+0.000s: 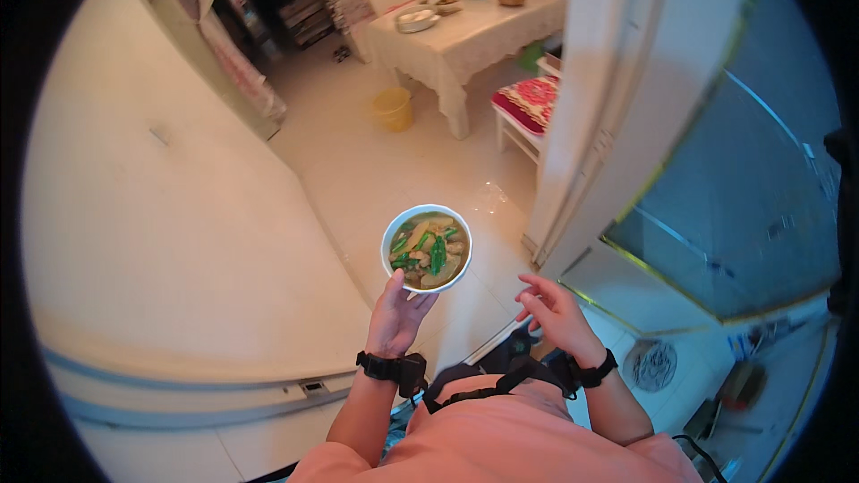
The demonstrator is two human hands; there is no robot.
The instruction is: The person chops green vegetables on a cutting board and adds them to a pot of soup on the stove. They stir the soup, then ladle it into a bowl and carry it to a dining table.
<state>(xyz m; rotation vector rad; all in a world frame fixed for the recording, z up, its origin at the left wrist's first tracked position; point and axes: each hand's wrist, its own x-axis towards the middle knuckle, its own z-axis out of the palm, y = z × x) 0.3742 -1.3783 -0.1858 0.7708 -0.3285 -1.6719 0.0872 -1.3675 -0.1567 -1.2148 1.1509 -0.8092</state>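
Observation:
My left hand (396, 318) holds a white bowl (386, 249) from below, its thumb over the near rim. Soup with green leafy vegetables, pale slices and chunks that look like meat (429, 251) fills much of the bowl. The bowl is roughly level in front of my body. To the right and a little nearer, my right hand (550, 312) hangs in the air with bent fingers apart and nothing in them. A dark strap with a small device sits on each wrist.
A white door frame (597, 114) and a glazed door panel (725, 215) stand at right, a pale wall (168, 215) at left. Ahead are a yellow bucket (392, 109), a cloth-covered table (463, 33) bearing dishes, and a chair with a red patterned cushion (530, 104). A threshold (493, 342) crosses the floor.

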